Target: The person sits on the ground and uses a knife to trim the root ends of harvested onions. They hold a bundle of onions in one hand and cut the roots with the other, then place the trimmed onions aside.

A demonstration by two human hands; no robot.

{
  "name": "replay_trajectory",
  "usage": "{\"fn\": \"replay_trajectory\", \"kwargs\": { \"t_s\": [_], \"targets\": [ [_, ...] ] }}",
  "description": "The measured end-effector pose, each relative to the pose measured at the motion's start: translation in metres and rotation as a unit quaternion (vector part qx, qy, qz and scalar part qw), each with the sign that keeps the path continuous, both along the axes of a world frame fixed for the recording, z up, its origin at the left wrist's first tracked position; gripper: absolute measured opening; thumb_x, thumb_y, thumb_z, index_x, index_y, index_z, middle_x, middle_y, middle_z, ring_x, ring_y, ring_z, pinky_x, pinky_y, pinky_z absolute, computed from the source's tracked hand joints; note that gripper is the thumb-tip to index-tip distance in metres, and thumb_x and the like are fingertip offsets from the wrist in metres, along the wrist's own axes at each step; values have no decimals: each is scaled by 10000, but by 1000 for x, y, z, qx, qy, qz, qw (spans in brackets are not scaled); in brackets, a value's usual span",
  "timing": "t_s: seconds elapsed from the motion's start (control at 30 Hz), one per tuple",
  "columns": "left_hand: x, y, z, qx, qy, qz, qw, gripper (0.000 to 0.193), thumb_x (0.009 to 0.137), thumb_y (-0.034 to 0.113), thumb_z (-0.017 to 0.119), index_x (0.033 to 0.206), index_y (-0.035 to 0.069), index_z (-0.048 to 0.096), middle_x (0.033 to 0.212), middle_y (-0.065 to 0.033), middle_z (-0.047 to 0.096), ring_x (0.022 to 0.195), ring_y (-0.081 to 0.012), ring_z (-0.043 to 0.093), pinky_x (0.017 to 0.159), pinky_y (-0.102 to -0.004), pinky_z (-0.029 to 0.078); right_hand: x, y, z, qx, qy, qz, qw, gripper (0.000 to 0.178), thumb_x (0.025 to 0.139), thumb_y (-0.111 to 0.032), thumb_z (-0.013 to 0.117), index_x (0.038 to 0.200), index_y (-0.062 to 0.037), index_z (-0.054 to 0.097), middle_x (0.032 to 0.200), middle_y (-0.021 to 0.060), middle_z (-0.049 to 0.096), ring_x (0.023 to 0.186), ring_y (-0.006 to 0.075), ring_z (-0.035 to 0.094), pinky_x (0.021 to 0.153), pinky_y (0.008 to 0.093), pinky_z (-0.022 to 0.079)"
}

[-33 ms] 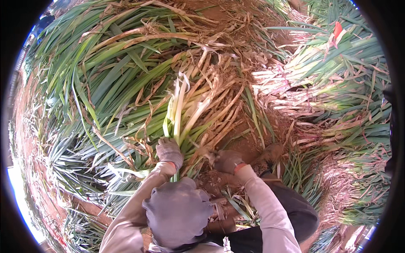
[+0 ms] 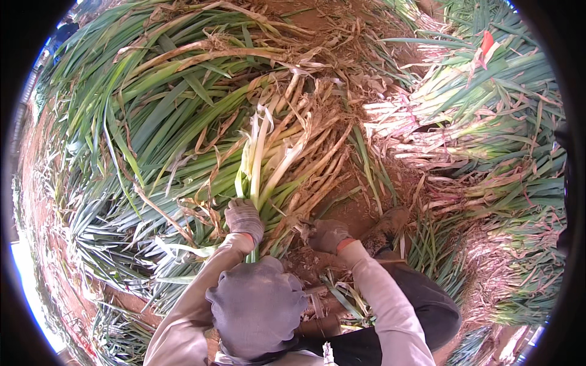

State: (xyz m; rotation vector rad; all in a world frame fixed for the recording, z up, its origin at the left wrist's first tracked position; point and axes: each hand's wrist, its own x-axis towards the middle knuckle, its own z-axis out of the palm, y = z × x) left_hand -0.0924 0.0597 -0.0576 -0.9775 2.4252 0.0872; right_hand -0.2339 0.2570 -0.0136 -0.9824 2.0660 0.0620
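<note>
My left grip (image 2: pixel 244 219) is closed round a few pale leeks (image 2: pixel 259 165), my right grip (image 2: pixel 326 235) fisted just beside their roots, cannot tell on what, most of the heap (image 2: pixel 152 122) beyond untouched

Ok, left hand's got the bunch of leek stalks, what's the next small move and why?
Probably bring the right hand onto the pale stalks just above the left hand. The left glove grips the bunch near its base, while the right sits apart over bare soil, seemingly holding no stalk.
</note>
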Motion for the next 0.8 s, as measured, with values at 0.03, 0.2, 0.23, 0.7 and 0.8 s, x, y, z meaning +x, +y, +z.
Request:
{"fn": "replay_trajectory", "kwargs": {
  "t_s": [0.03,0.2,0.23,0.7,0.8],
  "targets": [
    [-4,-3,-5,0,1,5,1000,644,701,448,784,1172,46,606,1226,-154,589,1179,-299,517,948,-414,469,2,9,-11,-2,-5,-33,999,523,880,-516,574,1184,-101,671,1016,229,711,954,381,693,848,447,545],
    [-14,-14,7,18,-16,21,999,436,822,291,678,1199,75,640,1229,-138,645,1185,-295,580,940,-398,494,13,-2,6,61,-58,39,996,493,884,-488,569,1314,-256,634,1037,194,721,970,386,697,859,474,551],
    [-12,-15,8,7,-12,22,1000,431,834,286,665,1204,68,639,1224,-143,651,1184,-300,587,939,-391,498,16,1,7,34,-50,10,998,495,888,-490,568,1329,-272,623,1050,193,719,975,385,697,861,468,552],
    [16,16,-22,77,149,110,980,708,748,334,798,1288,26,460,1302,-237,492,1216,-419,494,997,-502,459,-84,-35,19,62,25,-258,964,538,921,-581,483,938,-100,724,853,149,706,761,276,698,674,415,551],
    [12,30,-22,73,166,122,976,743,722,321,810,1302,33,444,1373,-269,442,1245,-440,451,1037,-519,419,-109,-33,-9,-16,108,-254,961,558,890,-583,499,867,-86,750,825,173,725,773,311,719,683,438,562]
  ]
}}
